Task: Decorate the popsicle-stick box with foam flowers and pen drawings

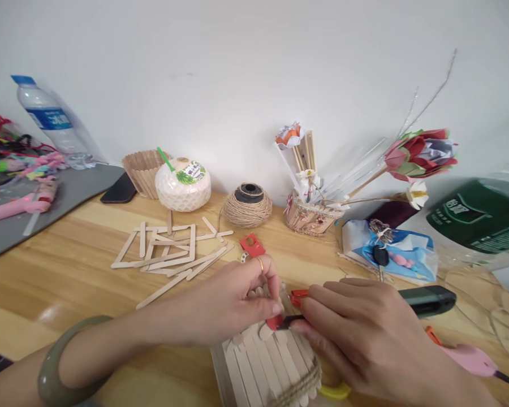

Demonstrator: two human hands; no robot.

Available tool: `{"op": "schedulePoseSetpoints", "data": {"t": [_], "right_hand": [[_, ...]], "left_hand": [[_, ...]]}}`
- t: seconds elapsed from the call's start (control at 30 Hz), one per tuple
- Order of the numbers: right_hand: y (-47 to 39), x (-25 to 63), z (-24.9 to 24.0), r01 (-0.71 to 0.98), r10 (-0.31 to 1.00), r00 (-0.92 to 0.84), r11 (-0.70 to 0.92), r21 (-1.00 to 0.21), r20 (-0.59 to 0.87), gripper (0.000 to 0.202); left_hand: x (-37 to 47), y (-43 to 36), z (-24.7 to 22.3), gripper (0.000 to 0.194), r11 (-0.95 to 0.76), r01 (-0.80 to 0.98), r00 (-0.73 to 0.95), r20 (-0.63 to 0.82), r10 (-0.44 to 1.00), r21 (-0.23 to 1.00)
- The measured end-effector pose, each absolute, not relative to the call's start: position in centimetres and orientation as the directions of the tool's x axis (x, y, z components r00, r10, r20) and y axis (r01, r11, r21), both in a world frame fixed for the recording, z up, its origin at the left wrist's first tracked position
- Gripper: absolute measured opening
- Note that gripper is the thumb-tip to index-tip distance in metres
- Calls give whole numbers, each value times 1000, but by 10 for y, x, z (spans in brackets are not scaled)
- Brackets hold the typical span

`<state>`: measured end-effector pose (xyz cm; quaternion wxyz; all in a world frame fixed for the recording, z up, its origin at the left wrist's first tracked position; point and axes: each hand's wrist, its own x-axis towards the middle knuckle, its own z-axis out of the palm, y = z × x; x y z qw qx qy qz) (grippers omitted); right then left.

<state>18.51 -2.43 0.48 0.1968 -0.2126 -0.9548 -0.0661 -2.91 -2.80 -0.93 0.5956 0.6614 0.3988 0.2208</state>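
Note:
My left hand (261, 291), with a ring and a bangle on its arm, pinches a small red piece (274, 322) over a panel of wooden craft sticks (258, 362) bound with twine at its near edge. My right hand (352, 322) is closed round a utility knife (428, 299); its dark handle sticks out behind the hand. The knife's black tip touches or nearly touches the red piece; I cannot tell which. Another red object (299, 296) lies just beyond my right fingers. A yellow ring-shaped thing (335, 391) shows partly under that hand.
Loose craft sticks (169, 249) lie at left centre, with a twine spool (248, 204), a white coconut (183, 183) and a red card (251, 245) behind. A flower basket (314, 215), tissue pack (394, 251) and pink glue gun (470, 359) are right. A bottle (48, 118) stands far left.

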Motion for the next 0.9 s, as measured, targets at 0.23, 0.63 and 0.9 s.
{"op": "schedulePoseSetpoints", "data": {"t": [0.23,0.63,0.9], "right_hand": [[-25,186,2,416,381,-843,909,13,379,37],[-22,182,2,396,371,-798,917,-49,475,44],[-22,180,-2,416,315,-805,904,99,503,41]], "left_hand": [[-29,-31,-9,9,30,251,582,-176,794,967],[-31,-29,-9,8,25,228,623,-165,764,973],[-32,-28,-8,9,11,275,617,-185,764,961]]}}
